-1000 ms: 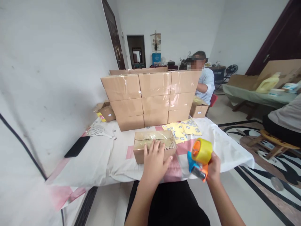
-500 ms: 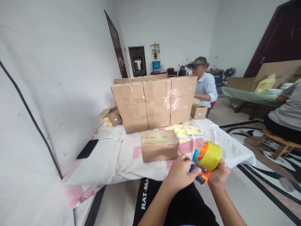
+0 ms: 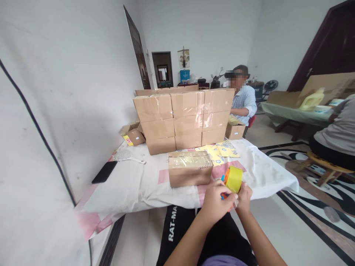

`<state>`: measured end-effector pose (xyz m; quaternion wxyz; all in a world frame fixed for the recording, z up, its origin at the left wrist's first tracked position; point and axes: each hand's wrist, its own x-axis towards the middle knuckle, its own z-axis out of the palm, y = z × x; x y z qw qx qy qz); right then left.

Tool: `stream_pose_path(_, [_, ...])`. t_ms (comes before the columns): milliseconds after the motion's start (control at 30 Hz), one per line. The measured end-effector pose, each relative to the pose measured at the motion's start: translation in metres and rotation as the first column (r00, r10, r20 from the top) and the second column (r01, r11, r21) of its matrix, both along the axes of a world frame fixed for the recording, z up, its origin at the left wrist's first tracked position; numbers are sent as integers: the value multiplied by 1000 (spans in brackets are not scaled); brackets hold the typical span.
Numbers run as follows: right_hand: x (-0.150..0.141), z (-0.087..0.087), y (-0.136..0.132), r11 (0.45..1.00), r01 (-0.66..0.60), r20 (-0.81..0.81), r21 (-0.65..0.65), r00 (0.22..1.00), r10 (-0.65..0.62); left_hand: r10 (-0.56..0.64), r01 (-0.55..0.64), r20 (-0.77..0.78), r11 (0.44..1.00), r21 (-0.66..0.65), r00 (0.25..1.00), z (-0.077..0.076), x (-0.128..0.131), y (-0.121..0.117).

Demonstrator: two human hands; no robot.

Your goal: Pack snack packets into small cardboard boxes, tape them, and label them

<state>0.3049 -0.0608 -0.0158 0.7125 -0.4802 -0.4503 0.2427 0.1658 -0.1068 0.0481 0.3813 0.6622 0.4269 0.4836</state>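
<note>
In the head view, a tape dispenser [image 3: 225,177] with orange and blue parts and a roll of yellow tape [image 3: 235,179] is up in front of my lap, just off the table's near edge. My right hand [image 3: 244,196] grips it from the right, its handle mostly hidden. My left hand [image 3: 217,202] is closed at the dispenser's front, fingers pinched by the blue part; whether they also hold the tape's loose end is hard to make out. Just beyond my hands a cardboard box [image 3: 190,175] lies on the table, with shiny tape along its top seam.
Stacked cardboard boxes [image 3: 188,120] form a wall behind the single box. Yellow printed sheets [image 3: 222,149], a black phone [image 3: 104,172], a white perforated scoop [image 3: 126,155] and open cartons [image 3: 135,136] are on the cloth-covered table [image 3: 124,192]. A person [image 3: 244,98] sits beyond; another sits at right.
Both hands have moved left and closer together with the tape dispenser, which has turned. My left fingers have closed in at its front. The box stays on the table.
</note>
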Motion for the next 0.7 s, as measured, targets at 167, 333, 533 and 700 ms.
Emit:
stream_pose_path(167, [7, -2, 13, 992, 124, 67, -31, 990, -122, 24, -36, -146, 996, -86, 989, 0, -5, -2])
stream_pose_path(333, [7, 5, 21, 988, 149, 82, -44, 986, -145, -2, -9, -100, 994, -112, 995, -7, -8, 4])
stream_pose_path(533, [-1, 21, 17, 995, 84, -1, -61, 996, -85, -92, 83, -33, 974, -212, 995, -27, -16, 1])
stream_pose_path(700, [7, 36, 13, 994, 78, -172, -77, 981, -90, -117, 106, -19, 947, -304, 993, -47, -20, -25])
